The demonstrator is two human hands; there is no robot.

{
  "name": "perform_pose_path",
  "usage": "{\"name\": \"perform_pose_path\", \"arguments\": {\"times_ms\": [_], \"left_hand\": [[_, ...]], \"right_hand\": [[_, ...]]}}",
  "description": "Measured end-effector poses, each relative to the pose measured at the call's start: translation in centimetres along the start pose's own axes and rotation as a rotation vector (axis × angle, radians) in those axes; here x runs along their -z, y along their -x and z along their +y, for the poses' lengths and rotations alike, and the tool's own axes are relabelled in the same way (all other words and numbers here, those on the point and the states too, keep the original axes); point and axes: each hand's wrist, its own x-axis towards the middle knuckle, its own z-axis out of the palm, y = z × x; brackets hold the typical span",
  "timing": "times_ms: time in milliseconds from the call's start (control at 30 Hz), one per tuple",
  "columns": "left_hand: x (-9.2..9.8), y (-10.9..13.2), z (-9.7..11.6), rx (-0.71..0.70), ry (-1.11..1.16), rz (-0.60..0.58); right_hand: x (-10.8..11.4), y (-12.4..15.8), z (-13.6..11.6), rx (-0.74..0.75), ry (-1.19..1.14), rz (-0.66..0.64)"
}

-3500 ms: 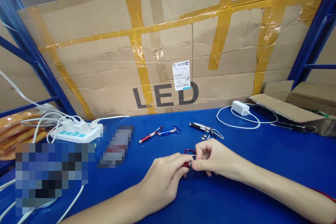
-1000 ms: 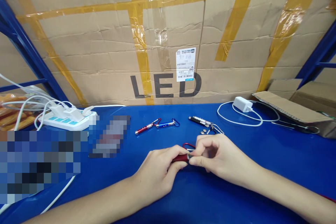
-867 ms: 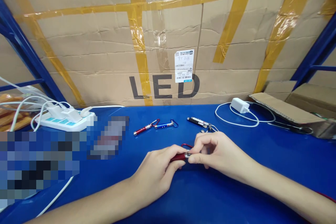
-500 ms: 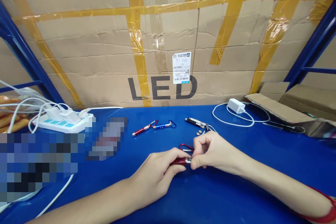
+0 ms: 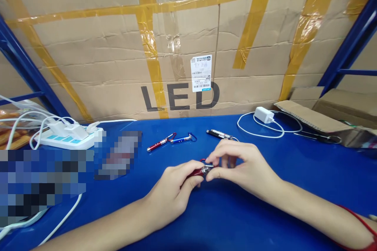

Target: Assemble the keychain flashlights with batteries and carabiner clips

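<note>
My left hand (image 5: 173, 192) is closed around a small red penlight (image 5: 196, 172), held level above the blue table. The penlight's silver end points to the right, out past my left fingertips. At that end, the thumb and index finger of my right hand (image 5: 235, 160) pinch from either side, while its other fingers curl in behind. A red carabiner clip shows only in part by my right fingertips. Farther back lie a red penlight with a clip (image 5: 157, 144), a blue penlight (image 5: 180, 139) and a black penlight (image 5: 218, 134).
On the left stands a white power strip (image 5: 66, 137) with several plugs and cables. A white charger (image 5: 263, 115) with its looped cable, scissors (image 5: 324, 138) and an open cardboard box (image 5: 312, 115) are at the right. A large taped carton (image 5: 112, 66) rises behind the table (image 5: 235, 219).
My right hand has turned and shifted slightly at the penlight's end, its fingers less tightly bunched. The small round silver pieces by the black penlight are now hidden behind it.
</note>
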Motion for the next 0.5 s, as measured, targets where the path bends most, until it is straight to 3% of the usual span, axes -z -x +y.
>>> {"name": "perform_pose_path", "arguments": {"times_ms": [67,167,333,500], "left_hand": [[0.1,-0.1,0.2,0.021,-0.001,-0.004],[0.2,-0.3,0.3,0.027,0.005,-0.017],[0.2,-0.2,0.2,0.016,0.021,-0.042],[0.3,0.0,0.2,-0.01,0.053,-0.124]], "right_hand": [[0.5,0.1,0.0,0.247,0.116,0.009],[1.3,0.2,0.2,0.437,0.29,-0.047],[1.9,0.0,0.3,0.548,0.458,-0.055],[1.7,0.2,0.5,0.544,0.396,-0.123]]}}
